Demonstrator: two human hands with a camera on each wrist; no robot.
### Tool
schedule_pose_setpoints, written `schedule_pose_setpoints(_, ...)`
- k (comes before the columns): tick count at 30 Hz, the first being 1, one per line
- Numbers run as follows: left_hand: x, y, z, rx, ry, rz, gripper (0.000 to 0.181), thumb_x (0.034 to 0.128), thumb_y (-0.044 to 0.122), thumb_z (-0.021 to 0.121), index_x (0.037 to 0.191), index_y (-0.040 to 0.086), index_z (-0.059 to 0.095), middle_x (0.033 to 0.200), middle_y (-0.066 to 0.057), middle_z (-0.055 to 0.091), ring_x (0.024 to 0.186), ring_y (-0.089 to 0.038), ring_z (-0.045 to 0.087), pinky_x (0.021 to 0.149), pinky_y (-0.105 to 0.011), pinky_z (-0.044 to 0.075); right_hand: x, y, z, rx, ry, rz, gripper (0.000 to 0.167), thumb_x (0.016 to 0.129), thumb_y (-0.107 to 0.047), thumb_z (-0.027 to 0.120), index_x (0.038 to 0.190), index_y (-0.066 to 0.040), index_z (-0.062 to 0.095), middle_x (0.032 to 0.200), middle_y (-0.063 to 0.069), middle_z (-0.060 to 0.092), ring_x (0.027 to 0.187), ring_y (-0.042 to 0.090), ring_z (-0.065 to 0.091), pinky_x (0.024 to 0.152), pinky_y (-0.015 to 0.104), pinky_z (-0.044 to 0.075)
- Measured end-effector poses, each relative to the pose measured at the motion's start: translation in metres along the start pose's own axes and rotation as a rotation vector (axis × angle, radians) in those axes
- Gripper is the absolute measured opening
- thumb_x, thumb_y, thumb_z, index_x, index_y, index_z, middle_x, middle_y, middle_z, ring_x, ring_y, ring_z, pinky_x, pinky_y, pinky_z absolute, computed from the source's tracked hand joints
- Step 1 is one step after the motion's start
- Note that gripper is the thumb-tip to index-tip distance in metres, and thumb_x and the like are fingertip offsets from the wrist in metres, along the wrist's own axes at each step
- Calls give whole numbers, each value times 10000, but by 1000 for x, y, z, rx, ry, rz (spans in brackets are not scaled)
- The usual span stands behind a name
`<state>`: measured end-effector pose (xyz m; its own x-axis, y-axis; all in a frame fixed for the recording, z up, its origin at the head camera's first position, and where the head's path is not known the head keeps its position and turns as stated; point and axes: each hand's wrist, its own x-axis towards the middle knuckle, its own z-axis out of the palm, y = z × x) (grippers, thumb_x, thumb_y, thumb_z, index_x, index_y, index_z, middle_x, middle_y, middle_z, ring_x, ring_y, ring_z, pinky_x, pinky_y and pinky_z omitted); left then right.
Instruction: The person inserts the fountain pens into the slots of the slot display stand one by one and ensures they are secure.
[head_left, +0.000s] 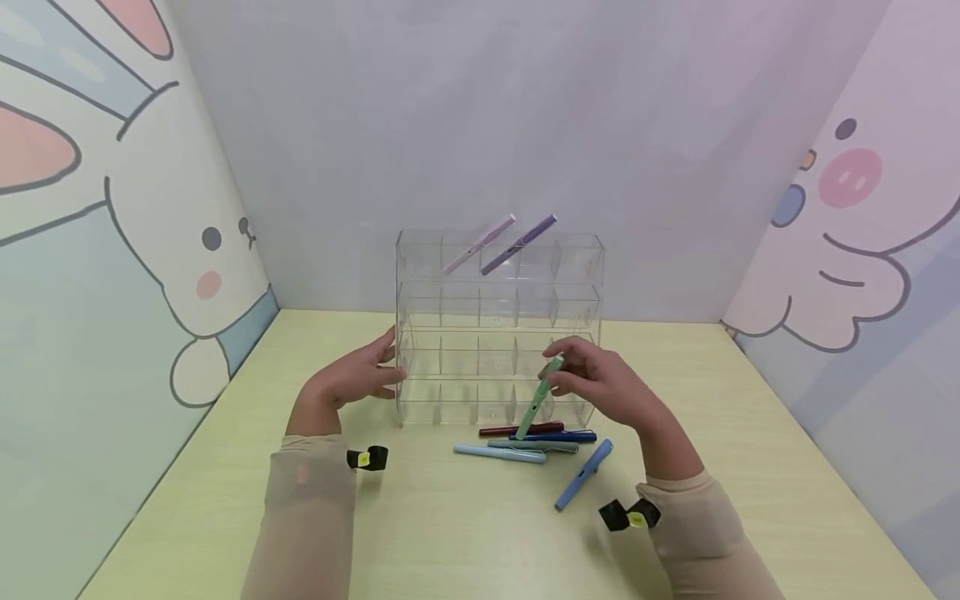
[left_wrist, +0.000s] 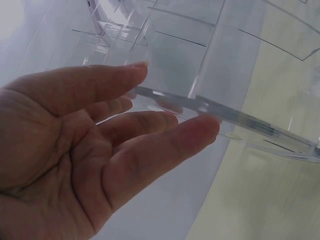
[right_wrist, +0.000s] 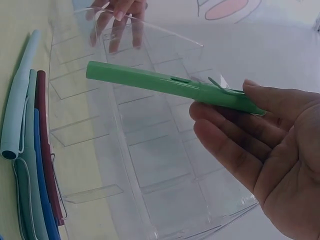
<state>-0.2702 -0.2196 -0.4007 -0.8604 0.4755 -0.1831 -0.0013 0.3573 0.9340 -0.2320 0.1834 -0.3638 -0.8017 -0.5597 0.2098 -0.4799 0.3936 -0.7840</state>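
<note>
My right hand (head_left: 603, 385) pinches a light green pen (right_wrist: 150, 84) near its clip end, between thumb and fingers. The pen slants in front of the lower right of a clear compartmented rack (head_left: 459, 392), its other end pointing down toward the table. With fairly straight fingers, my left hand (head_left: 358, 375) touches the rack's left side panel; the thumb and fingers lie along its edge in the left wrist view. A pale pink pen (head_left: 480, 244) and a purple pen (head_left: 519, 245) lean in the rack's top tier.
Before the rack lie a dark red pen (head_left: 521, 430), a dark blue pen (head_left: 573, 436), a grey-green pen (head_left: 551, 447) and a light blue pen (head_left: 498, 452), close together. A blue pen (head_left: 583, 475) lies apart, nearer the right sleeve. Printed walls (head_left: 480, 108) enclose the table.
</note>
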Motion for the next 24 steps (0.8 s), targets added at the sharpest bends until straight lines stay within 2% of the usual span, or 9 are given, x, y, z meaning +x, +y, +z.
schedule_pose_setpoints(2,-1,0,0,1,0,0,856,999,205,581,1524,515,-19,1629,-141,176,1378,-410,407,1006,-488,497,0,1,0,47,17,-21,293,990,-173,595,1276,-168,530,1070,105,695,910,286,708,815,329,597)
schedule_pose_setpoints(6,-2,0,1,6,1,-3,855,1001,214,578,1527,506,-29,1632,-122,176,1374,-408,415,1024,-489,483,0,4,-1,131,58,-42,324,995,-152,581,1314,-133,528,1127,225,658,951,236,710,816,330,598)
schedule_pose_setpoints(11,-3,1,1,4,-1,-1,856,1002,210,577,1526,509,-30,1632,-107,181,1380,-401,408,1025,-489,483,1,8,-3,206,129,-79,342,1005,-133,561,1344,-99,531,1153,276,639,989,217,709,828,346,595)
schedule_pose_setpoints(17,-3,2,1,-3,-2,1,854,999,204,580,1525,514,-18,1623,-105,211,1381,-398,410,1017,-488,490,2,12,-6,286,218,-119,353,1014,-129,540,1365,-92,518,1171,245,640,1022,236,704,822,404,592)
schedule_pose_setpoints(24,-2,1,0,1,-4,8,860,998,206,583,1527,509,-23,1625,-128,201,1380,-404,408,1013,-494,491,3,13,-8,374,339,-147,362,1003,-116,557,1357,-51,520,1126,160,678,1016,236,709,814,404,590)
